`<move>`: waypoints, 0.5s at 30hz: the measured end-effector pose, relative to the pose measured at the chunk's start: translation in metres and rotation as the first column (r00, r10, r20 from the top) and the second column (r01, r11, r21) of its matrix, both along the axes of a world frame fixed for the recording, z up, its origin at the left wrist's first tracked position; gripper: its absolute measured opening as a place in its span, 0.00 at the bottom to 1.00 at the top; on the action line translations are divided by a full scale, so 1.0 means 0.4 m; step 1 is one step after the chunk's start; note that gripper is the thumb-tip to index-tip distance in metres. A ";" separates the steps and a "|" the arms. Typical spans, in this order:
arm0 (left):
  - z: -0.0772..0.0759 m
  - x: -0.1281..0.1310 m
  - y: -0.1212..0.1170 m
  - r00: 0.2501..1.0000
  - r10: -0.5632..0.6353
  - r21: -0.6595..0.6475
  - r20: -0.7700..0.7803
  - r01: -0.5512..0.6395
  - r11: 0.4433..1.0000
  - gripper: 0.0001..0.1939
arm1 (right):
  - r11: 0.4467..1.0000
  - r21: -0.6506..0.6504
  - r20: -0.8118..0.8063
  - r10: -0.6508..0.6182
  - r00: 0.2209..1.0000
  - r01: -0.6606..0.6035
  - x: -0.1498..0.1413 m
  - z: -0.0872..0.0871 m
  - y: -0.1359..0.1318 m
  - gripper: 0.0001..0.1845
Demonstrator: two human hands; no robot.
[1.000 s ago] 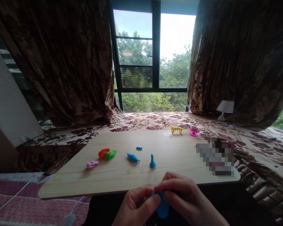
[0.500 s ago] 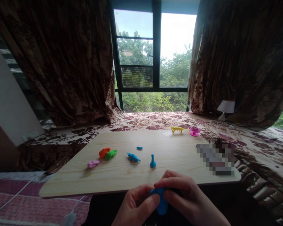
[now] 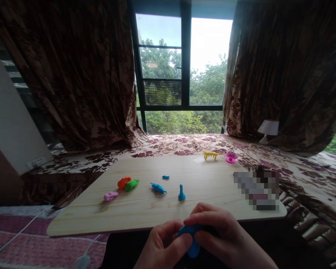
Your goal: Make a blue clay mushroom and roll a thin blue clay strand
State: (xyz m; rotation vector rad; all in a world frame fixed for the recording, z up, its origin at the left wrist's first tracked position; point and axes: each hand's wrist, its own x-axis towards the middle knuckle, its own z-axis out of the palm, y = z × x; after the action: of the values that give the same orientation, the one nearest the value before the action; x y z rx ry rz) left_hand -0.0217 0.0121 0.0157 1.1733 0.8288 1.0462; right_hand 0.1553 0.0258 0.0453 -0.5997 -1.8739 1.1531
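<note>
Blue modelling dough is held in both bare hands at the bottom centre of the view, just off the near edge of a pale wooden surface. The left hand and the right hand are each clamped on it, thumbs pressed against its near face and fingers curled over its top, so the two hands almost meet; its lower end hangs below the thumbs, rounded and smooth. On the surface, just beyond the hands, a small blue piece with a wide base and a thin neck stands upright. To its left lies a blue figure with pointed ends, and farther back is a tiny blue piece. Farther left, an orange lump touches a green lump, with a pink lump nearer the viewer. Near the far edge, a yellow figure stands on several legs beside a bright pink piece with a dotted top. At the right, a blurred-out patch hides whatever lies there. Behind the surface are a white lamp, patterned curtains and a window showing green trees.
</note>
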 end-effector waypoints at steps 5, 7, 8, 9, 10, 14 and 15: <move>0.005 0.008 0.000 0.996 0.054 0.030 0.076 -0.056 0.998 0.11 | 1.000 0.000 0.008 0.010 1.000 -0.010 -0.008 0.002 0.001 0.12; 0.007 0.009 0.002 0.995 0.049 0.058 0.091 -0.054 0.997 0.11 | 1.000 -0.014 -0.028 0.000 1.000 0.000 -0.005 -0.011 0.002 0.15; 0.007 0.008 0.003 0.995 0.040 0.072 0.092 -0.046 0.996 0.11 | 1.000 -0.018 -0.051 -0.014 0.999 0.013 -0.003 -0.018 0.002 0.16; 0.008 0.007 0.004 0.995 0.030 0.088 0.093 -0.038 0.995 0.11 | 0.999 -0.020 -0.076 -0.030 0.997 0.029 -0.001 -0.024 0.002 0.17; 0.008 0.006 0.004 0.995 0.023 0.101 0.095 -0.033 0.994 0.11 | 0.999 -0.019 -0.096 -0.041 0.995 0.039 0.001 -0.028 0.002 0.18; 0.006 0.005 0.003 0.998 0.011 0.070 0.068 -0.015 0.997 0.12 | 1.000 -0.011 -0.080 -0.010 0.997 0.009 0.002 -0.022 0.001 0.13; 0.006 0.007 0.002 0.999 0.019 0.057 0.050 -0.022 0.998 0.12 | 1.000 -0.008 -0.055 -0.001 0.998 0.000 0.001 -0.015 0.000 0.13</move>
State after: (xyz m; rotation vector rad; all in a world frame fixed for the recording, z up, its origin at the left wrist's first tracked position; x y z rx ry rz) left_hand -0.0189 0.0130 0.0179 1.1843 0.7776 1.1178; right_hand 0.1557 0.0258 0.0392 -0.5673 -1.8231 1.1661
